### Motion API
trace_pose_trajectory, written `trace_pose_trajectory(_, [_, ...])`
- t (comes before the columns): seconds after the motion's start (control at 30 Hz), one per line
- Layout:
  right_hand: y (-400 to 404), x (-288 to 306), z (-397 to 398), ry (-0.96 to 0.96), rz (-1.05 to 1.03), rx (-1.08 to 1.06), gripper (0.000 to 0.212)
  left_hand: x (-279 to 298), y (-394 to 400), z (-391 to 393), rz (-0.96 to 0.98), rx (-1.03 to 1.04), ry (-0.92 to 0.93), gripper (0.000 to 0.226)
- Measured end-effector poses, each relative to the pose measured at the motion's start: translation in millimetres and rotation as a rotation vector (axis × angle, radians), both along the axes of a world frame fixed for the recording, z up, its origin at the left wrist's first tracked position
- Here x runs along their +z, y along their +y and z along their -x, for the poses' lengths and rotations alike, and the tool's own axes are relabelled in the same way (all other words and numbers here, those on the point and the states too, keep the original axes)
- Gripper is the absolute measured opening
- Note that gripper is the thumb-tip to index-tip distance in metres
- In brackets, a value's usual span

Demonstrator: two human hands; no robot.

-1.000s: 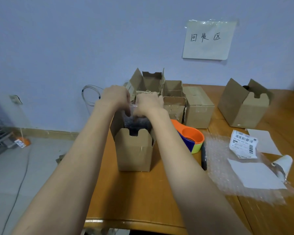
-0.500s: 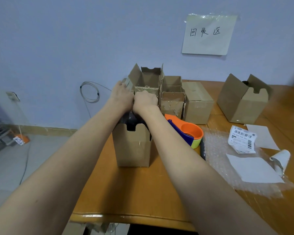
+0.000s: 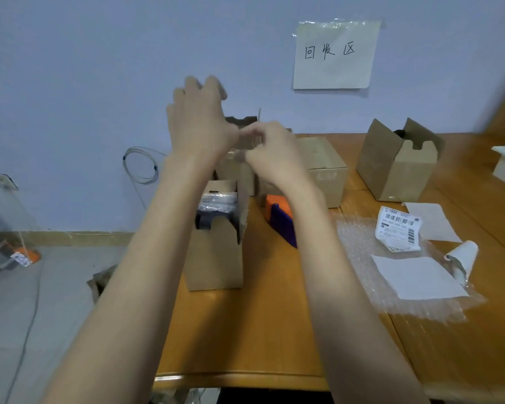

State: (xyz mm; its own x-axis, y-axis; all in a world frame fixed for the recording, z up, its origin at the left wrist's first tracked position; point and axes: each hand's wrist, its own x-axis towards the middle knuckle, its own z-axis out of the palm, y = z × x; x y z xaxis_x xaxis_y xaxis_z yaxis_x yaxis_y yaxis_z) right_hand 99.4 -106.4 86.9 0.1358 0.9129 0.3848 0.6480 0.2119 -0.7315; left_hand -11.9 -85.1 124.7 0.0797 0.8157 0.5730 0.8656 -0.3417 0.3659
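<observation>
Cardboard box (image 3: pixel 216 258) stands upright on the wooden surface (image 3: pixel 260 330), flaps open, with a dark item in clear wrap (image 3: pixel 217 204) sitting in its top. From the head camera I see both hands in the air above and behind it, clear of the box. The left hand (image 3: pixel 200 123) is spread, its fingers straight, holding nothing. The right hand (image 3: pixel 274 154) is curled beside it, and the blur keeps me from telling whether its fingers pinch anything. A bubble wrap sheet (image 3: pixel 359 258) lies to the right.
</observation>
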Motion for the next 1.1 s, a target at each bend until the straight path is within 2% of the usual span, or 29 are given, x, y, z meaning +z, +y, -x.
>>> trace_pose_trajectory(0.03, [-13,1,-18,0.068,-0.061,-0.055,0.023,2,-14,-12,-0.107,-0.11,-0.202,0.031])
trace_pose_trajectory(0.07, [-27,-2,-37,0.122,-0.083,-0.114,0.017,-1,-29,-27,-0.125,-0.225,-0.347,0.02])
trace_pose_trajectory(0.1, [-38,-9,-57,0.16,-0.065,-0.169,0.014,-9,-43,-42,-0.061,-0.326,-0.414,0.01])
trace_pose_trajectory(0.13, [-50,-19,-76,0.163,-0.009,-0.227,0.017,-23,-53,-59,0.064,-0.404,-0.407,0.006])
trace_pose_trajectory(0.2, [-65,-50,-110,0.11,0.207,-0.327,0.026,-62,-64,-92,0.375,-0.49,-0.203,0.013])
trace_pose_trajectory(0.27, [-76,-83,-134,0.08,0.388,-0.411,0.024,-103,-74,-118,0.536,-0.446,0.115,0.017])
trace_pose_trajectory(0.3, [-80,-97,-142,0.078,0.44,-0.446,0.02,-120,-78,-128,0.545,-0.401,0.238,0.022])
trace_pose_trajectory(0.37, [-84,-121,-149,0.085,0.475,-0.472,0.015,-145,-86,-140,0.54,-0.339,0.346,0.033])
trace_pose_trajectory(0.53, [-87,-156,-155,0.02,0.398,-0.451,0.023,-169,-87,-151,0.451,-0.221,0.385,0.042])
trace_pose_trajectory(0.63, [-88,-161,-154,-0.038,0.33,-0.484,0.027,-169,-86,-152,0.506,-0.234,0.317,0.032])
trace_pose_trajectory(0.8, [-89,-165,-158,-0.059,0.29,-0.547,0.042,-164,-83,-147,0.521,-0.255,0.096,0.011])
trace_pose_trajectory(0.97, [-86,-167,-161,-0.031,0.307,-0.587,0.048,-161,-80,-140,0.494,-0.329,0.053,0.027])
trace_pose_trajectory(1.1, [-83,-170,-164,-0.016,0.305,-0.609,0.033,-159,-80,-137,0.362,-0.421,0.066,0.029])
